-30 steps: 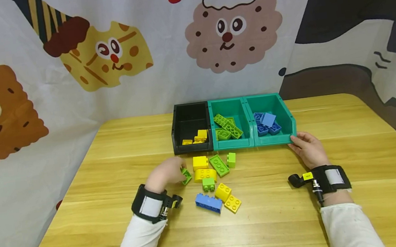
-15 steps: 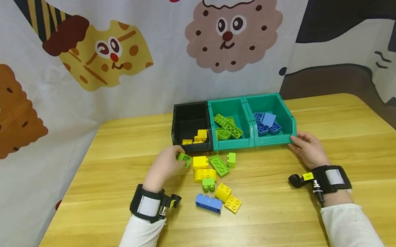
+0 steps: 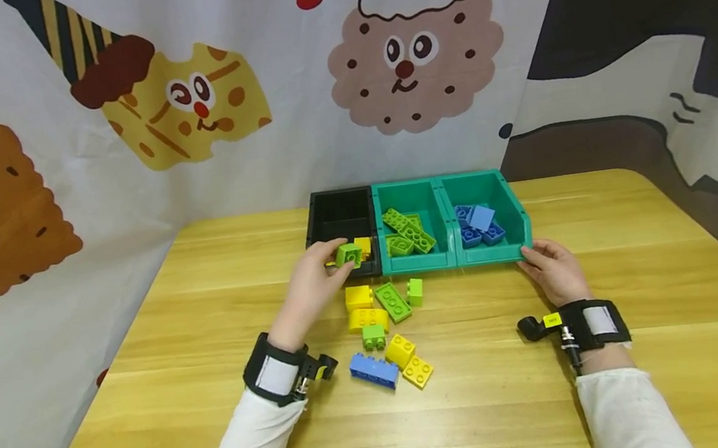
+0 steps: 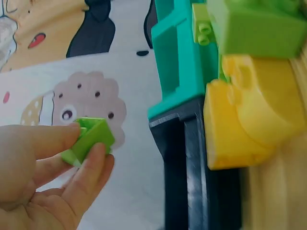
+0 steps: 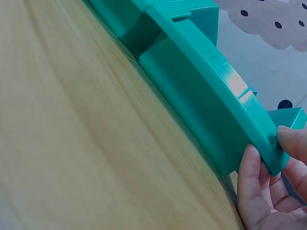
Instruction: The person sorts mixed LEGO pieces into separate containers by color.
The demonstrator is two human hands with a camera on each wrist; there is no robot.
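My left hand [image 3: 314, 282] pinches a small green building block [image 3: 349, 255] between thumb and fingers. In the head view the block overlaps the front of the black bin [image 3: 338, 208], where yellow blocks [image 3: 363, 246] lie. The left wrist view shows the green block [image 4: 91, 139] held up, its hollow underside partly showing. At the far right of the row, my right hand [image 3: 555, 273] grips the front corner of the teal bin [image 3: 494, 255] with blue blocks [image 3: 481, 219] in it. Its thumb lies over the rim and its fingers are beneath, as the right wrist view shows.
The middle teal bin [image 3: 414, 263] contains several green blocks [image 3: 409, 231]. In front of the bins, loose yellow [image 3: 368, 319], green and blue blocks lie on the wooden table [image 3: 487, 387], among them a long blue block [image 3: 374, 371]. A printed cloth [image 3: 298, 164] hangs behind.
My left hand has lifted the green block from beside the loose blocks and carried it forward to the black bin. My right hand keeps its grip on the teal bin's corner.
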